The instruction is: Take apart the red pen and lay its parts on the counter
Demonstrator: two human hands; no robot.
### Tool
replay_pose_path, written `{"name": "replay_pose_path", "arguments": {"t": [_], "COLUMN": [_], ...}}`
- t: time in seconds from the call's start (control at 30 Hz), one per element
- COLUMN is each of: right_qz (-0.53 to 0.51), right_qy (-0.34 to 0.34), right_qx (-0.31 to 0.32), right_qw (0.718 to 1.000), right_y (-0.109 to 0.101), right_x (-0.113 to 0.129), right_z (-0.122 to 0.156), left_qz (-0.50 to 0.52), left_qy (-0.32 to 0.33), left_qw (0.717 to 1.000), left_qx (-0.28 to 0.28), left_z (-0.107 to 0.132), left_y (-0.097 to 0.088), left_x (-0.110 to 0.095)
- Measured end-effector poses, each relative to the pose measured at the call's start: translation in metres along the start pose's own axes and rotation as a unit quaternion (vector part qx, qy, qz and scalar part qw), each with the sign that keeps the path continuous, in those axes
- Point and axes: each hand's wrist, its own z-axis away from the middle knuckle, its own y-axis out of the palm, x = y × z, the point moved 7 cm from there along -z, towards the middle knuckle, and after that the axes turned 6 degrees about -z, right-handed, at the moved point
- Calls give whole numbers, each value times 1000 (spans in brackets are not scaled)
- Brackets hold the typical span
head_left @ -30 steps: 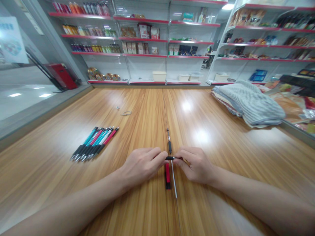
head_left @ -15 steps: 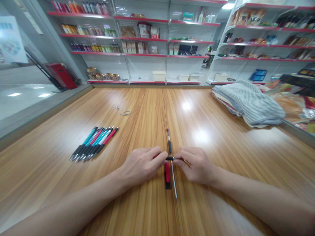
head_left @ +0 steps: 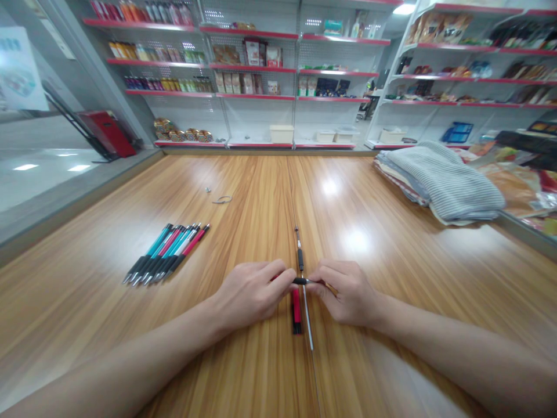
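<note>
By the left grip and the right grip, a pen was pinched narrowly, crosswise over a white rod on the bench: its mostly hidden barrel in the left, its metallic tip in the right, a dark section between. Pens were grouped well leftward. Print on the far-left sign was too blurred to be read.

Wooden table with pens, cloths
</note>
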Motion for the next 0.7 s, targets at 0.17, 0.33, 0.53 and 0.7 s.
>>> {"name": "replay_pose_path", "arguments": {"t": [0.17,0.33,0.53,0.7], "right_qz": [-2,1,8,7], "right_qy": [0,-6,-12,-9], "right_qx": [-1,0,-3,2], "right_qw": [1000,1000,1000,1000], "right_y": [0,0,-1,0], "right_x": [1,4,5,3], "right_z": [0,-1,-3,-1], "left_qz": [12,16,-5,-2], "left_qy": [-1,2,5,2], "left_qw": [1000,1000,1000,1000], "left_qx": [-20,-27,-12,-11], "left_z": [1,1,2,3], "left_y": [-2,-4,-1,-1], "left_x": [0,1,1,0]}}
